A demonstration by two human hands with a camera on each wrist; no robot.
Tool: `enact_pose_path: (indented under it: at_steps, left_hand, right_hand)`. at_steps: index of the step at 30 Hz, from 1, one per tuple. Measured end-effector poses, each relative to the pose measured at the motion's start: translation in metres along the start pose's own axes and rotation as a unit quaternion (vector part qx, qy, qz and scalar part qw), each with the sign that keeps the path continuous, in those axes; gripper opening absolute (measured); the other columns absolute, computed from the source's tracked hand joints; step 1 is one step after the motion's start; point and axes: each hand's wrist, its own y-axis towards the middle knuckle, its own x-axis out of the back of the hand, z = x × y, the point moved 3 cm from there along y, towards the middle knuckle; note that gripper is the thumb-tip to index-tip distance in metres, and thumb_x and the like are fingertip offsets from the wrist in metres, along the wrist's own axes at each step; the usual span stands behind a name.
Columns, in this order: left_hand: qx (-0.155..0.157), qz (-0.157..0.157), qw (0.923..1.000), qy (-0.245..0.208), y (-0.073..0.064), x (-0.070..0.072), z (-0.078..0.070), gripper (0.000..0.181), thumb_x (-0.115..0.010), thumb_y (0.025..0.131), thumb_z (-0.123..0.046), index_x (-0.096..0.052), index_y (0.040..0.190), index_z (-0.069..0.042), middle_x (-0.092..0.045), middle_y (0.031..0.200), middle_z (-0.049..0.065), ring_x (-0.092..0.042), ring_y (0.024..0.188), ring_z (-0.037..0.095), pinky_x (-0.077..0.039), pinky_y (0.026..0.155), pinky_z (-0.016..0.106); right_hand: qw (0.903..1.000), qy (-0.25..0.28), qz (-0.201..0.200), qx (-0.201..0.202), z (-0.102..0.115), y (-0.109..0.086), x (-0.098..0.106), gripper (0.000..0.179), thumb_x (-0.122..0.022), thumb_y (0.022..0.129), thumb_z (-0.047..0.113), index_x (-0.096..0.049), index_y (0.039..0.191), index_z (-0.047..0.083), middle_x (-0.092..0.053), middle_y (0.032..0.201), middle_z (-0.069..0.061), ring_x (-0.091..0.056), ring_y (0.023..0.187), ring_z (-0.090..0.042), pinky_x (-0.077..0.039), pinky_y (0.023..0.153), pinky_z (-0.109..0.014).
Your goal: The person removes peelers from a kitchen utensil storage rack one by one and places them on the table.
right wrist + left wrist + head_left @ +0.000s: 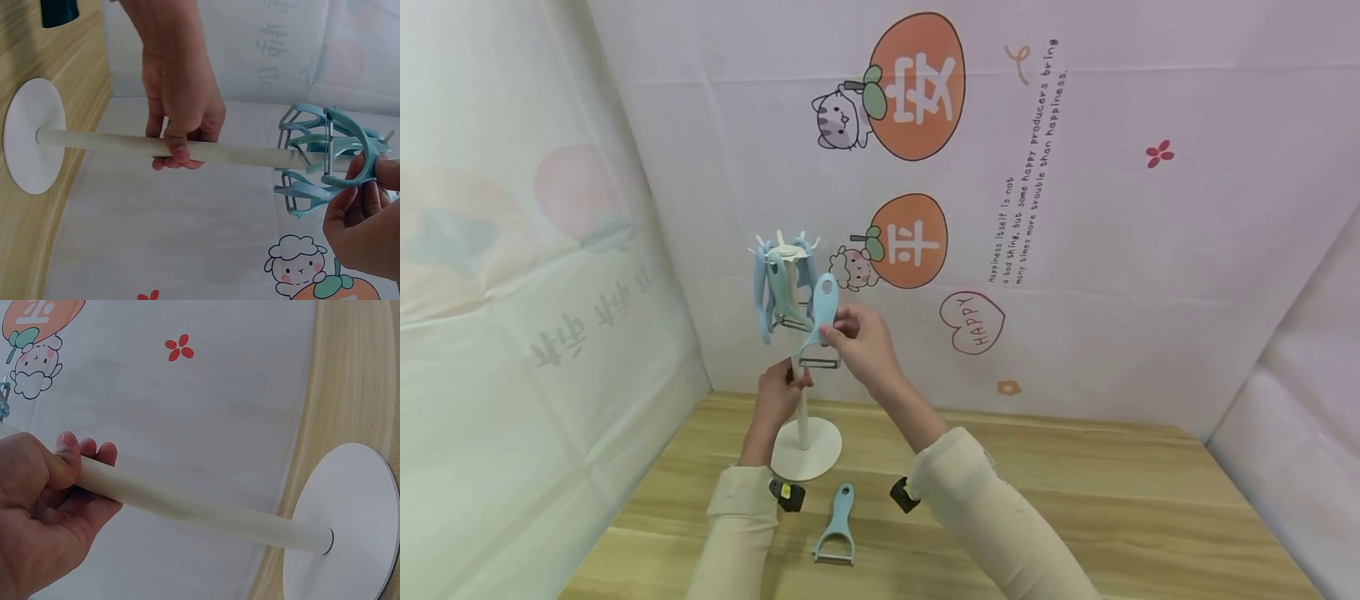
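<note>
My left hand (56,500) grips the white pole (200,512) of an upright stand partway up, fingers and thumb wrapped round it. In my right hand (867,346) a light blue peeler (825,304) is pinched by its handle, hole end up and blade down, just in front of the stand's hooks (786,248). Several blue and green peelers (781,287) hang from those hooks around the pole. The right wrist view shows the held peeler's curved head (362,140) close beside the hanging ones. Another light blue peeler (840,517) lies on the table in front of the stand.
The stand's round white base (808,462) sits on the wood-grain table (1075,483), near its back edge. Behind rises a pale printed cloth (1112,250), with more cloth (550,375) at the left side. Black wrist cameras (787,495) are worn at both cuffs.
</note>
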Motion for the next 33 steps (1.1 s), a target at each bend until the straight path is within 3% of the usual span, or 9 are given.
enact_pose_path:
  at_steps: [9,15,27,33]
  left_hand:
    - [-0.020,-0.011,0.9996,0.017,-0.001,0.000,0.001,0.016,-0.059,0.092,0.002,-0.067,0.105,0.005,-0.073,0.095,0.021,-0.069,0.087,0.034,-0.057,0.079,0.049]
    - [-0.022,-0.015,0.9996,0.009,-0.001,0.000,0.000,0.003,-0.062,0.093,-0.001,-0.064,0.091,0.000,-0.071,0.090,0.019,-0.067,0.085,0.032,-0.055,0.079,0.049]
    - [-0.009,-0.006,0.9999,-0.004,-0.004,0.002,-0.003,0.007,-0.065,0.093,-0.006,-0.062,0.088,-0.003,-0.072,0.089,0.016,-0.066,0.084,0.028,-0.054,0.079,0.046]
    - [-0.001,0.001,1.0000,-0.006,-0.004,0.001,-0.006,0.005,-0.063,0.095,-0.005,-0.063,0.092,-0.002,-0.073,0.092,0.016,-0.068,0.090,0.031,-0.054,0.085,0.050]
  right_hand:
    - [0.9999,-0.009,0.005,-0.006,-0.012,-0.017,0.005,0.011,-0.069,0.092,0.006,-0.069,0.101,-0.001,-0.075,0.086,-0.015,-0.065,0.073,-0.010,-0.048,0.065,-0.021]
    - [0.9996,-0.012,0.012,-0.023,-0.026,-0.028,0.007,0.012,-0.068,0.093,0.007,-0.069,0.103,0.000,-0.075,0.089,-0.013,-0.069,0.080,-0.018,-0.053,0.072,-0.023]
    - [0.9983,-0.007,0.018,-0.055,-0.058,-0.046,0.009,0.011,-0.068,0.093,0.005,-0.069,0.102,-0.002,-0.073,0.086,-0.013,-0.067,0.078,-0.016,-0.053,0.071,-0.023]
    - [0.9969,-0.007,0.031,-0.072,-0.073,-0.058,0.010,0.013,-0.066,0.093,0.004,-0.067,0.104,-0.003,-0.072,0.086,-0.012,-0.067,0.078,-0.018,-0.057,0.075,-0.030]
